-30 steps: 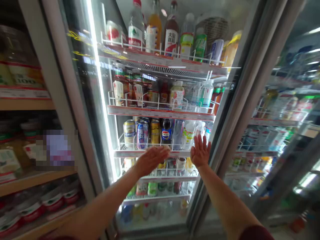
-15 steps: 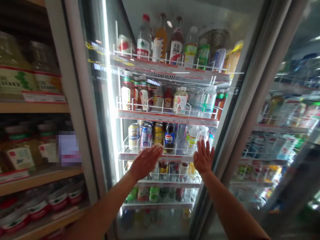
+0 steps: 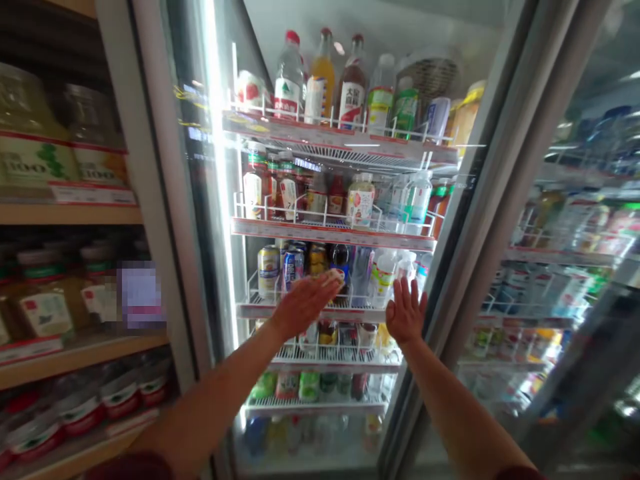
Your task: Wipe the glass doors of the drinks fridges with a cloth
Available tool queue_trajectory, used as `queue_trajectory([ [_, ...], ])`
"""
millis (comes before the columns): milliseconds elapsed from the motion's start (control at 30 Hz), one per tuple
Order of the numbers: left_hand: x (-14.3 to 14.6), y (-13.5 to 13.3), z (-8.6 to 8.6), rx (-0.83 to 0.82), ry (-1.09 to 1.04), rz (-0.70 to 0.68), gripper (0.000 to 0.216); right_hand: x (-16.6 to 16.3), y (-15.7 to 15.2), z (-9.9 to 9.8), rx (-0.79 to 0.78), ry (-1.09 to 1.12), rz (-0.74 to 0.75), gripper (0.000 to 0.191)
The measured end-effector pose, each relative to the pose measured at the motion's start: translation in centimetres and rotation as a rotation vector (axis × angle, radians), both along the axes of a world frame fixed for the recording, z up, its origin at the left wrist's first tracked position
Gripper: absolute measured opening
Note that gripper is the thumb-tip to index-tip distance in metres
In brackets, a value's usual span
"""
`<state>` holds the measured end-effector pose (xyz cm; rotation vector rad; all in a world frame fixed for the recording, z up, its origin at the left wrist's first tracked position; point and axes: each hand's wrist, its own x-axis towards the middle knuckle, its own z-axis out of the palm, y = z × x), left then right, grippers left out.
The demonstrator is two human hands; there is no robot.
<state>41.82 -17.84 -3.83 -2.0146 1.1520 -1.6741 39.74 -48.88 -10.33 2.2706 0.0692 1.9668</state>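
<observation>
Both my hands lie flat against the glass door (image 3: pixel 450 87) of a lit drinks fridge. My left hand (image 3: pixel 306 303) has its fingers stretched out over the third shelf (image 3: pixel 260 311), in front of a dark cola bottle (image 3: pixel 341 261) and several cans (image 3: pixel 269 269). My right hand (image 3: pixel 407 311) is open with fingers spread, pressed on the glass near the door's right frame (image 3: pixel 493 200). Neither hand holds anything.
Wire shelves inside the fridge carry bottles (image 3: pixel 289 83) and cartons at every level. Wooden shelves (image 3: pixel 75 215) at the left hold jars and bottles (image 3: pixel 43 303). A second glass-fronted fridge (image 3: pixel 575 253) stands to the right.
My left hand slid up and to the right across the glass, over the cola bottle. The right hand stayed in place. The view shifted slightly.
</observation>
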Motion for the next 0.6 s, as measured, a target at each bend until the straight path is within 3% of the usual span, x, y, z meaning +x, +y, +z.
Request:
queue_trajectory([
  [133,1.1,2.9,8.2,-0.437,0.030,0.092,0.069,-0.1,0.1,0.1,-0.011,-0.007,-0.013,0.066],
  [200,1.2,2.7,9.6,-0.553,0.043,0.077,0.071,-0.1,0.1,0.1,-0.008,-0.003,-0.018,0.066],
  [267,0.8,1.0,7.2,-0.488,0.015,0.023,0.073,-0.1,0.1,0.1,-0.002,0.003,-0.012,0.066],
  [367,-0.2,-1.9,-0.2,-0.198,-0.044,-0.096,0.072,-0.2,0.1,0.2,-0.004,0.004,-0.008,0.067],
  [433,-0.4,-2.4,-3.1,0.014,-0.024,-0.141,0.069,-0.2,0.1,0.2,-0.015,0.006,-0.013,0.068],
  [500,0.1,-1.2,-2.2,0.024,0.003,-0.108,0.065,-0.2,0.1,0.3,-0.023,0.002,-0.019,0.069],
  [600,1.3,1.6,3.7,-0.310,0.011,-0.028,0.070,-0.3,0.2,0.4,-0.026,-0.017,-0.014,0.068],
])
